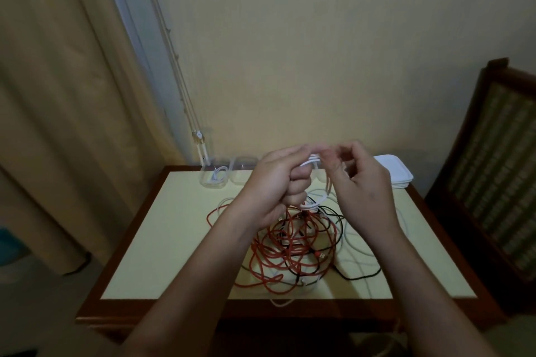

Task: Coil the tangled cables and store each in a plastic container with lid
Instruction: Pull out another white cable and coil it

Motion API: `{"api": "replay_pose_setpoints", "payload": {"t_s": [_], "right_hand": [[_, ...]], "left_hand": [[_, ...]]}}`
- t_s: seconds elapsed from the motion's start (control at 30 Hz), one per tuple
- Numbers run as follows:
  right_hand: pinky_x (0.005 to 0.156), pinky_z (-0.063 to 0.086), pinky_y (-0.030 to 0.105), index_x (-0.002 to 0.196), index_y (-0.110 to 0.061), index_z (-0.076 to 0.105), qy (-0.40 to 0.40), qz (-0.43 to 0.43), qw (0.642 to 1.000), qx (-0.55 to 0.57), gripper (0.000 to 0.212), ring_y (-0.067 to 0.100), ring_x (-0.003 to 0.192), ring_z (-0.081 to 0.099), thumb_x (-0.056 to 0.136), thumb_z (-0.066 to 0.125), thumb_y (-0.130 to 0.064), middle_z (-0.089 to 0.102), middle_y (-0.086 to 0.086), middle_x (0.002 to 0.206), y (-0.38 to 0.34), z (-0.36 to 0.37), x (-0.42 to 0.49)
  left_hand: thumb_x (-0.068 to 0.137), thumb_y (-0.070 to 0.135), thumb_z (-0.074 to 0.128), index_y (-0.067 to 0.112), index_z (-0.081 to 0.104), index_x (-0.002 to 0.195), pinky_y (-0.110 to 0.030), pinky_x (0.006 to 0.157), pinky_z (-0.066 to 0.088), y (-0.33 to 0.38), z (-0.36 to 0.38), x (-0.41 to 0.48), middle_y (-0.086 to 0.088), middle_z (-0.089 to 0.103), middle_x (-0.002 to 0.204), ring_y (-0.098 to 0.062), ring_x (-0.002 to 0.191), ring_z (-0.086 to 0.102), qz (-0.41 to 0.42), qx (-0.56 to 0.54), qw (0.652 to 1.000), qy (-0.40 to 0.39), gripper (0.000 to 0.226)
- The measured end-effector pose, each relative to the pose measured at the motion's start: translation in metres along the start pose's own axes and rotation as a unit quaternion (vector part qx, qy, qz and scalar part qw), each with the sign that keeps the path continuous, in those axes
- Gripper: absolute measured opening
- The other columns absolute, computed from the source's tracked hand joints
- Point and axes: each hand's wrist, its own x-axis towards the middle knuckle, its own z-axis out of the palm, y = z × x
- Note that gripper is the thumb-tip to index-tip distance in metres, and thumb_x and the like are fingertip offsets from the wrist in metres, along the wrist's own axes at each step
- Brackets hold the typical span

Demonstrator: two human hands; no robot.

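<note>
White cable (311,161) is the piece being wound: the left hand (275,182) has its fingers curled round a small bundle of loops, held up over the table (162,240). The right hand (362,182), just beside it, appears to pinch the same cable between thumb and fingertips, though motion blur softens the detail. From there the loose length drops into the heap of red, black and white cables (293,243) lying below the hands. To do this step well, each new loop should probably match the ones already in the left fist, laid side by side, not crossed. The right hand would best feed slack gently, because the tail looks threaded through the heap, and a hard pull could tighten knots or drag the whole heap along. Small loops matter, judging by the clear tubs at the far edge: one tub (216,178) already holds a coiled white lead, and the tub next to it (243,172) looks empty. White lids (398,175) are stacked at the far right corner.
</note>
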Motion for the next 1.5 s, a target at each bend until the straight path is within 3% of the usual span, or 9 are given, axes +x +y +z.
{"api": "replay_pose_setpoints", "payload": {"t_s": [0.17, 0.27, 0.37, 0.5, 0.63, 0.73, 0.93, 1.13, 1.5], "right_hand": [[0.052, 0.033, 0.019, 0.074, -0.014, 0.061, -0.093, 0.050, 0.990, 0.092, 0.048, 0.007, 0.054, 0.042, 0.104, 0.041, -0.045, 0.056, -0.001, 0.062, -0.010, 0.000, -0.005], [0.051, 0.031, 0.017, 0.068, -0.015, 0.052, -0.104, 0.065, 0.985, 0.122, 0.049, 0.007, 0.053, 0.038, 0.107, 0.039, -0.042, 0.046, -0.005, 0.056, -0.014, 0.000, -0.006], [0.052, 0.034, 0.016, 0.088, -0.027, 0.072, -0.094, 0.062, 0.987, 0.110, 0.040, 0.003, 0.053, 0.040, 0.108, 0.040, -0.039, 0.044, -0.006, 0.057, -0.016, 0.002, -0.004], [0.050, 0.034, 0.014, 0.109, -0.036, 0.074, -0.074, 0.047, 0.992, 0.097, 0.033, 0.001, 0.051, 0.041, 0.108, 0.040, -0.037, 0.043, -0.008, 0.056, -0.017, 0.002, -0.003], [0.048, 0.032, 0.017, 0.088, -0.028, 0.074, -0.058, 0.039, 0.995, 0.071, 0.039, 0.003, 0.049, 0.039, 0.106, 0.042, -0.039, 0.042, -0.007, 0.054, -0.016, 0.002, 0.001], [0.047, 0.031, 0.018, 0.061, -0.016, 0.049, -0.052, 0.041, 0.996, 0.057, 0.052, 0.003, 0.047, 0.037, 0.106, 0.043, -0.040, 0.041, -0.010, 0.050, -0.016, 0.006, 0.001], [0.046, 0.027, 0.019, 0.063, -0.011, 0.050, -0.092, 0.054, 0.992, 0.066, 0.053, 0.008, 0.049, 0.035, 0.104, 0.046, -0.044, 0.039, -0.003, 0.053, -0.017, 0.007, 0.002], [0.052, 0.030, 0.019, 0.077, -0.002, 0.061, -0.117, 0.076, 0.990, 0.010, 0.049, 0.007, 0.054, 0.038, 0.097, 0.060, -0.046, 0.047, 0.000, 0.063, 0.005, -0.018, 0.009], [0.062, 0.037, 0.033, 0.086, -0.023, 0.063, -0.061, 0.106, 0.992, 0.039, 0.014, 0.019, 0.059, 0.044, 0.091, 0.073, -0.033, 0.049, -0.002, 0.062, 0.039, -0.032, 0.010]], "left_hand": [[0.088, 0.027, 0.062, 0.008, 0.072, 0.111, -0.016, 0.034, 0.007, 0.005, 0.004, -0.003, 0.011, 0.017, 0.050, 0.002, 0.035, 0.015, 0.008, -0.069, 0.997, -0.021, 0.032], [0.096, 0.023, 0.059, 0.007, 0.069, 0.114, -0.016, 0.034, 0.010, 0.000, 0.005, -0.001, 0.010, 0.018, 0.051, 0.000, 0.038, 0.015, 0.033, -0.054, 0.998, 0.017, 0.026], [0.104, 0.027, 0.052, 0.006, 0.068, 0.114, -0.016, 0.037, 0.017, -0.007, 0.006, 0.000, 0.008, 0.021, 0.056, -0.003, 0.044, 0.019, 0.073, -0.008, 0.995, 0.061, 0.029], [0.104, 0.034, 0.048, 0.004, 0.068, 0.118, -0.018, 0.040, 0.025, -0.008, 0.014, 0.001, 0.005, 0.022, 0.059, -0.006, 0.045, 0.023, 0.080, 0.021, 0.994, 0.078, 0.038], [0.106, 0.031, 0.045, -0.003, 0.060, 0.129, -0.017, 0.038, 0.022, -0.002, 0.017, 0.001, 0.006, 0.027, 0.058, -0.004, 0.041, 0.025, 0.044, -0.062, 0.996, 0.048, 0.043], [0.106, 0.029, 0.044, 0.003, 0.062, 0.122, -0.015, 0.034, 0.016, 0.001, 0.010, 0.000, 0.007, 0.025, 0.058, -0.002, 0.039, 0.021, 0.035, -0.099, 0.994, 0.032, 0.036], [0.104, 0.028, 0.045, 0.008, 0.063, 0.114, -0.014, 0.029, 0.014, 0.008, -0.002, -0.001, 0.009, 0.023, 0.053, 0.000, 0.035, 0.019, 0.015, -0.135, 0.989, 0.058, 0.029], [0.104, 0.029, 0.045, 0.011, 0.064, 0.108, -0.015, 0.028, 0.013, 0.027, -0.031, -0.003, 0.009, 0.023, 0.050, -0.002, 0.031, 0.021, 0.038, -0.229, 0.969, 0.082, 0.026], [0.098, 0.010, 0.039, 0.005, 0.061, 0.125, -0.018, 0.036, 0.012, 0.044, -0.058, -0.003, 0.008, 0.027, 0.055, -0.006, 0.039, 0.020, 0.105, -0.327, 0.923, 0.173, 0.035]]}}
